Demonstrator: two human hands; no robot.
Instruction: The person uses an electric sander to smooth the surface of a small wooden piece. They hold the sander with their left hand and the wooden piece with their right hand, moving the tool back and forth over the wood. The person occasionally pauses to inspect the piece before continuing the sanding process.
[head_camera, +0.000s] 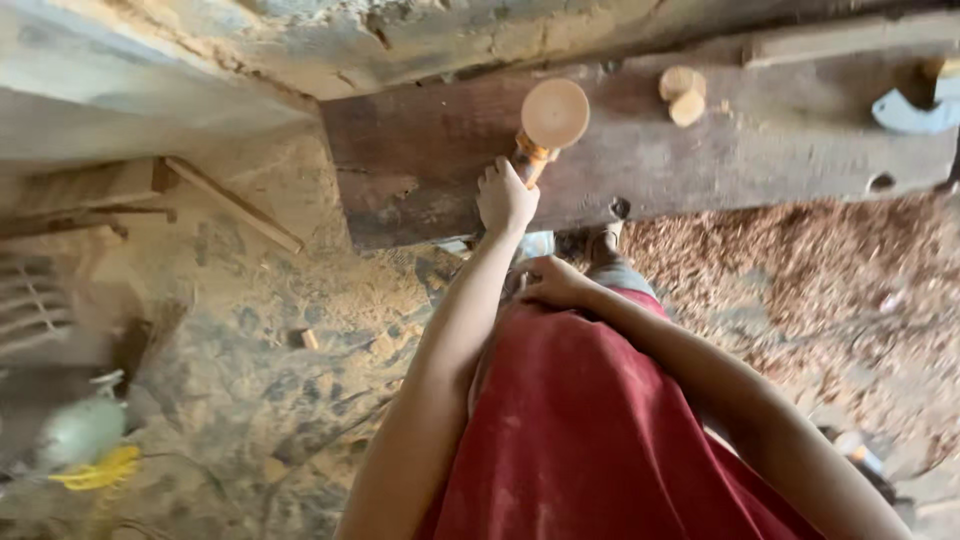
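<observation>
Gripping the handle of a wooden mallet (548, 122), the left hand (505, 196) has its fingers closed around the shaft just below an orange band. The mallet's round pale head sits above the hand, over a dark wooden beam (640, 150). The right hand (552, 281) rests low at the top of a red cloth (590, 420) (fingers curled loosely; whether they hold anything cannot be told). Two short wooden pegs (683, 95) lie on the beam, well apart from the mallet. Sawdust (800, 260) covers the ground below.
</observation>
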